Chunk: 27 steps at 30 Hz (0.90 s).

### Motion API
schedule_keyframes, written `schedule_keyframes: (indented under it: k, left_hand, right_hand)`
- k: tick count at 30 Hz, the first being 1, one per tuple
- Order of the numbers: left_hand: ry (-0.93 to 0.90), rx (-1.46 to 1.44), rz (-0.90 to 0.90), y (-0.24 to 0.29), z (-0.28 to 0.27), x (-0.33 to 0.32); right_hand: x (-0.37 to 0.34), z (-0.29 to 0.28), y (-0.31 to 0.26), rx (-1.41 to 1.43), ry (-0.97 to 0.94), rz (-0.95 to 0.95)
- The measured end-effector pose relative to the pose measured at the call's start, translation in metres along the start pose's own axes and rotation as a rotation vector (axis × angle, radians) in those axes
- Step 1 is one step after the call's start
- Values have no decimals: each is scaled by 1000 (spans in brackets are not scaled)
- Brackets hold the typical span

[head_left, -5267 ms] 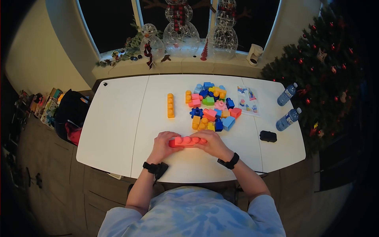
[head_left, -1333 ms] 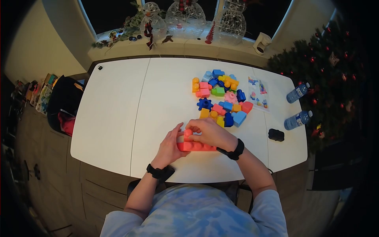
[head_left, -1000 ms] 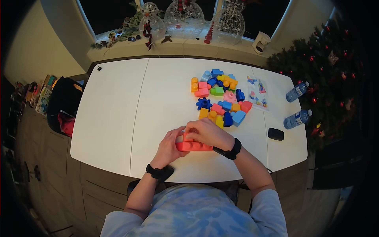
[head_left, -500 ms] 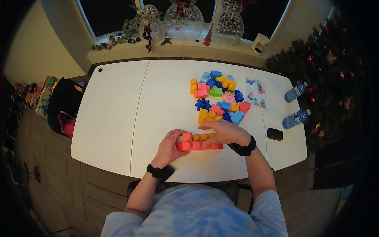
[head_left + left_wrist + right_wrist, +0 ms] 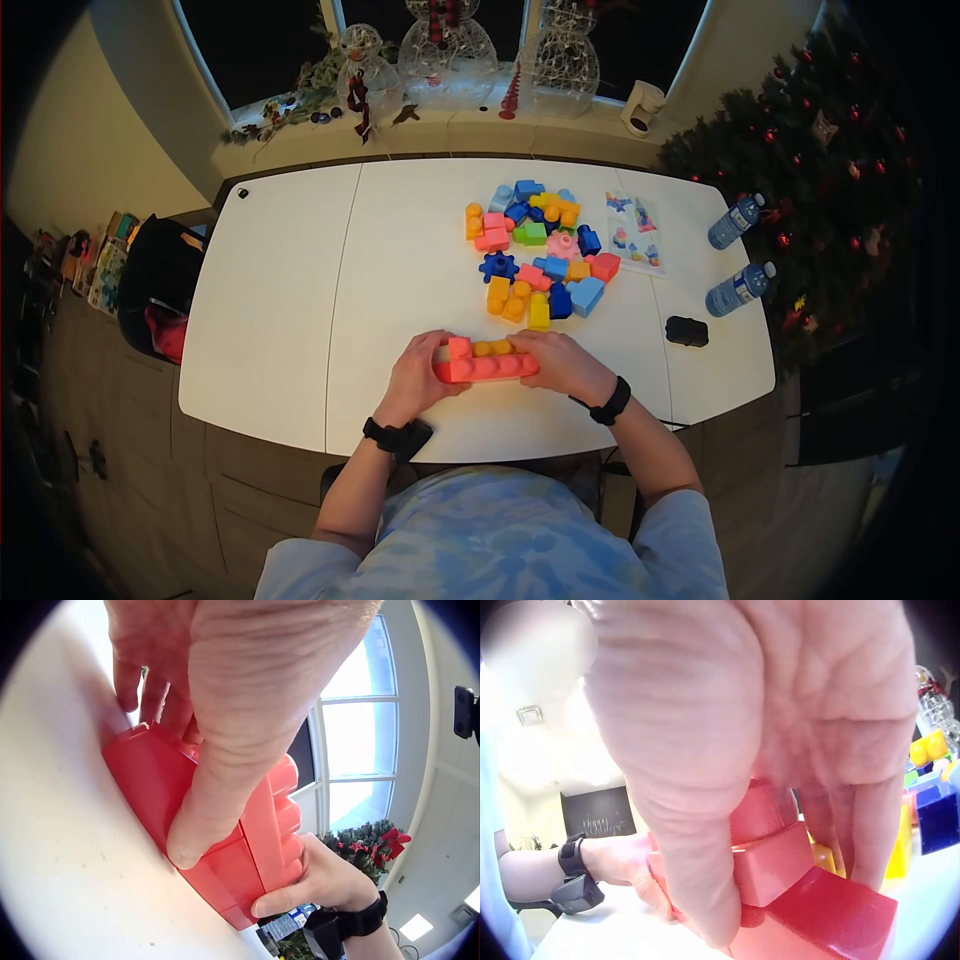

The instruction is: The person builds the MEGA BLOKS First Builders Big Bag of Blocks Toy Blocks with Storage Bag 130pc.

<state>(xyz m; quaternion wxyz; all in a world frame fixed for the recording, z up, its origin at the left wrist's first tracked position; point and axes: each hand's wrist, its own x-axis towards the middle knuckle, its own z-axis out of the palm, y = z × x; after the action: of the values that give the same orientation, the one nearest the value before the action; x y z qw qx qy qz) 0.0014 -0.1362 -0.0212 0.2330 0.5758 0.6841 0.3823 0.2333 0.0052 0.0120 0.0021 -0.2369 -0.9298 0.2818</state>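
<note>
Both hands hold a stack of toy building blocks near the table's front edge. A long coral block [image 5: 495, 368] with a row of studs lies along its front. Behind that shows an orange-yellow block [image 5: 490, 348], and a small coral block [image 5: 459, 348] stands higher at the left end. My left hand [image 5: 415, 380] grips the left end, its thumb against the red side of the lower block [image 5: 150, 772] in the left wrist view. My right hand [image 5: 565, 365] wraps the right end, thumb on the near side, fingers on the far side, as the right wrist view shows.
Beyond the hands lies a loose pile of coloured blocks, including a blue gear-shaped block [image 5: 498, 266] and a yellow block [image 5: 539, 311]. A picture sheet [image 5: 634, 233], two water bottles [image 5: 736, 221] and a small black case [image 5: 687, 331] are to the right on the white table [image 5: 265, 320].
The long orange-yellow block, left of the pile at first, is now in the stack. A small coral block was pressed on at the left. The right hand lifted off, then gripped the right end.
</note>
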Motion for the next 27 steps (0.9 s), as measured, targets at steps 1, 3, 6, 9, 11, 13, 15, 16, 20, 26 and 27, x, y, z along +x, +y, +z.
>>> schedule_keyframes:
  k: [1,3,6,9,11,13,15,16,20,26,27]
  left_hand:
    - [0,2,0,1,0,0]
    - [1,2,2,0,0,0]
    - [-9,11,2,-3,2,0]
    - [-12,16,19,-4,0,0]
    - [-3,23,24,-9,2,1]
    - [-4,26,18,-8,2,1]
    - [0,29,5,-6,1,0]
    - [-1,25,18,-6,1,0]
    - [0,31,42,-1,-2,0]
    - [10,41,39,-8,2,0]
    - [7,41,40,-7,1,0]
  right_hand:
    - [-1,1,0,0,48,-35]
    - [-4,-6,2,-4,96,-68]
    - [5,-58,-6,169,21,-91]
    - [31,-86,7,309,192,124]
    - [55,-77,38,-30,343,82]
    - [76,-63,65,-154,326,74]
    - [85,-59,70,-276,304,59]
    - [87,-59,68,-287,268,100]
    - [90,-54,67,-307,256,153]
    - [61,-88,1,97,271,96]
    - [58,-84,-7,99,271,99]
